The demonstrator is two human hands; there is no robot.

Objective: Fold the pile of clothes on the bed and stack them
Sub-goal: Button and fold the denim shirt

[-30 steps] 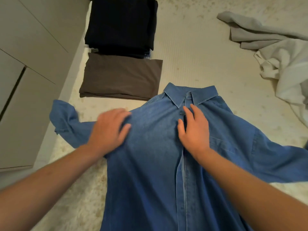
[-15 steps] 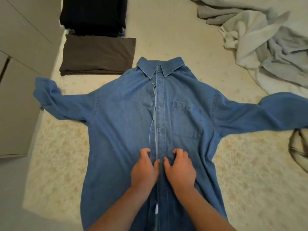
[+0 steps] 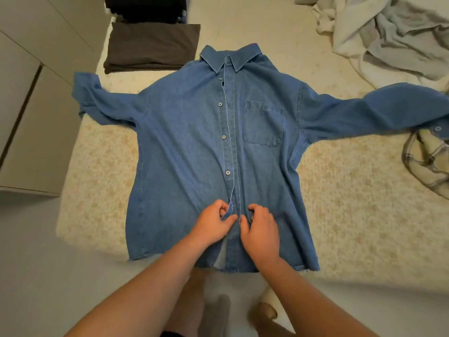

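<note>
On bed (image 3: 102, 181) | 1 denim shirt (image 3: 189, 142) flat | 2 hands, left hand (image 3: 213, 221) & right hand (image 3: 261, 229), pinch placket

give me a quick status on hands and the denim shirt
Left hand pinches the placket edge, right hand grips the fabric beside it. Denim shirt face up on bed, sleeves spread, unfolded. Plaid garment beside right cuff.

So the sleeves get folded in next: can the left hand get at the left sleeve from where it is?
Probably yes: the left hand now pinches the placket, and the left sleeve lies flat with nothing on it.
</note>
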